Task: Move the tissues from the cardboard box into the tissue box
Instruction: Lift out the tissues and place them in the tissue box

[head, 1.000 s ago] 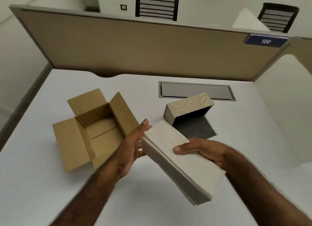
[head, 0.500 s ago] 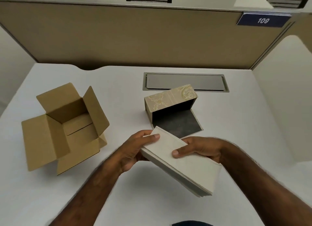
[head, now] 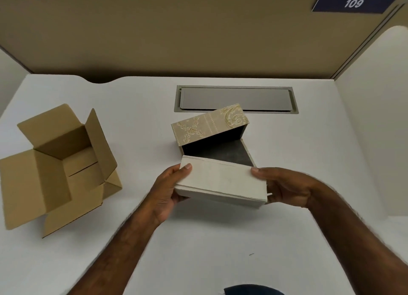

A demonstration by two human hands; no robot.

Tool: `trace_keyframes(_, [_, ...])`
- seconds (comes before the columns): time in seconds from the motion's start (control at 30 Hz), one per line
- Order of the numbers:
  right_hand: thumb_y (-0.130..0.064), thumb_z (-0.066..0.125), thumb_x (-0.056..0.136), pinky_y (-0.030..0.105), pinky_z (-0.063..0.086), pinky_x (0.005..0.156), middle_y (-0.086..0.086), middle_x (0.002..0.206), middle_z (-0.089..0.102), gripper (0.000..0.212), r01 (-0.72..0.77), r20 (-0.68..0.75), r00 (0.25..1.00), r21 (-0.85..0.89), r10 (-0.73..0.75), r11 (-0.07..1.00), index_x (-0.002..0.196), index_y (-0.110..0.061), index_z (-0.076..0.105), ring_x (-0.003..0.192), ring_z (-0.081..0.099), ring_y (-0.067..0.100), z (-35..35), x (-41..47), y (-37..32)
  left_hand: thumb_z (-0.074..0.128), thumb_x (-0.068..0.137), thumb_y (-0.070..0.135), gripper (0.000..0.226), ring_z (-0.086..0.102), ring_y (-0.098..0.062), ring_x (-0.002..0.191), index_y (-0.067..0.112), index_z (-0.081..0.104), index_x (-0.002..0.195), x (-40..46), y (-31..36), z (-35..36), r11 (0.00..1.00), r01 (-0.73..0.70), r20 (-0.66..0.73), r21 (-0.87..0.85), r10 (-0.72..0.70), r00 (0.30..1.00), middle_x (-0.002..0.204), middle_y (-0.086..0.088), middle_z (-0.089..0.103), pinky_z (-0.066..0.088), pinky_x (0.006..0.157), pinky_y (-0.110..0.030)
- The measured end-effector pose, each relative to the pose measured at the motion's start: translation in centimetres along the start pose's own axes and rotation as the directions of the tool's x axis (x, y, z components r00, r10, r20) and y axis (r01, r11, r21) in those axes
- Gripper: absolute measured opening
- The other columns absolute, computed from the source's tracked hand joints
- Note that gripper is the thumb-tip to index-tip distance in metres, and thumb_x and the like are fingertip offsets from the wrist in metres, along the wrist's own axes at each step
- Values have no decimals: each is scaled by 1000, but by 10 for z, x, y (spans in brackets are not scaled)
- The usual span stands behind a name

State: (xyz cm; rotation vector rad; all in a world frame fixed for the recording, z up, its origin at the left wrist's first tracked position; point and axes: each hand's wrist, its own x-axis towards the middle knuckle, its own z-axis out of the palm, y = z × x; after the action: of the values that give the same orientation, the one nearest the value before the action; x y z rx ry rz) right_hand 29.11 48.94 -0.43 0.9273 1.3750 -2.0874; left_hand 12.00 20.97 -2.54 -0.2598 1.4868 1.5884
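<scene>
A thick white stack of tissues (head: 221, 181) hangs level above the desk, held at both ends. My left hand (head: 169, 190) grips its left end and my right hand (head: 287, 187) grips its right end. Just behind the stack lies the tissue box (head: 209, 126), beige with a gold pattern, on its side with the dark inside open toward me and a dark flap flat on the desk. The stack covers the front edge of that flap. The brown cardboard box (head: 55, 164) stands at the left with its flaps spread, and nothing shows inside it.
The white desk (head: 198, 250) has a grey metal cable hatch (head: 236, 99) set in behind the tissue box. A tan partition (head: 176, 30) closes the back, with a blue "109" sign (head: 353, 3) at the top right. A white side wall stands on the right.
The tissue stack has turned from a slant to level and moved up to the open front of the tissue box. My left hand went from touching its corner to gripping its left end.
</scene>
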Motion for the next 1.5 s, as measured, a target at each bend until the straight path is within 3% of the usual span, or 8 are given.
trace_keyframes(0.23, [-36, 84, 82, 37, 64, 75, 8, 116, 81, 61, 144, -280, 958, 258, -69, 955, 137, -16, 68, 98, 78, 21, -11, 35, 1, 74, 93, 29, 45, 67, -27, 112, 16, 64, 134, 27, -14, 20, 999, -17, -111, -45, 12, 994, 124, -9, 74, 57, 87, -44])
trace_keyframes(0.4, [-26, 75, 97, 42, 54, 99, 3, 108, 85, 19, 238, -366, 918, 200, -153, 950, 113, -17, 77, 101, 73, 20, -11, 56, -11, 75, 93, 31, 46, 71, -28, 112, 18, 64, 135, 41, -22, 23, 999, -36, -136, -2, 36, 990, 126, -8, 76, 59, 72, -37])
trace_keyframes(0.53, [-35, 78, 94, 43, 49, 98, 13, 128, 78, 29, 250, -405, 892, 66, -203, 966, 112, -12, 81, 112, 69, 25, -14, 74, -20, 72, 96, 28, 35, 71, -23, 104, 18, 68, 129, 44, -23, 24, 997, -70, -155, 32, 74, 985, 124, -9, 77, 55, 75, -38])
trace_keyframes(0.83, [-35, 73, 99, 39, 44, 85, 11, 113, 78, 24, 220, -423, 879, -54, -222, 974, 107, -13, 79, 98, 62, 22, -28, 91, -16, 68, 99, 24, 17, 71, -21, 98, 23, 73, 115, 48, -29, 33, 998, -54, -166, 43, 60, 984, 111, -2, 79, 54, 74, -35])
trace_keyframes(0.93, [-36, 71, 101, 42, 46, 90, 16, 123, 78, 24, 243, -417, 871, -92, -259, 966, 109, -15, 78, 104, 66, 26, -27, 92, -17, 66, 100, 24, 20, 72, -19, 98, 21, 71, 119, 46, -28, 35, 997, -60, -169, 41, 66, 983, 116, -5, 78, 55, 71, -31])
trace_keyframes(1.1, [-35, 69, 103, 39, 53, 97, 0, 120, 80, 15, 245, -402, 868, -164, -292, 955, 110, -25, 77, 114, 71, 21, -27, 87, -17, 63, 102, 23, 16, 73, -16, 101, 23, 71, 116, 41, -29, 37, 996, -83, -168, 15, 84, 982, 115, 0, 79, 58, 78, -31])
trace_keyframes(1.23, [-37, 72, 101, 41, 56, 98, -5, 120, 81, 24, 270, -399, 852, -219, -338, 938, 121, -25, 77, 116, 73, 21, -26, 82, -9, 60, 103, 19, 16, 76, -8, 91, 22, 72, 113, 38, -27, 38, 994, -101, -153, -31, 95, 984, 104, 5, 80, 60, 70, -22])
trace_keyframes(1.5, [-30, 70, 102, 19, 52, 83, -13, 119, 77, 35, 305, -372, 820, -358, -434, 883, 136, -23, 71, 114, 72, 10, -16, 73, -5, 61, 103, 20, 14, 77, -3, 90, 25, 72, 109, 36, -19, 40, 992, -120, -152, -31, 114, 982, 94, 14, 82, 61, 76, -21])
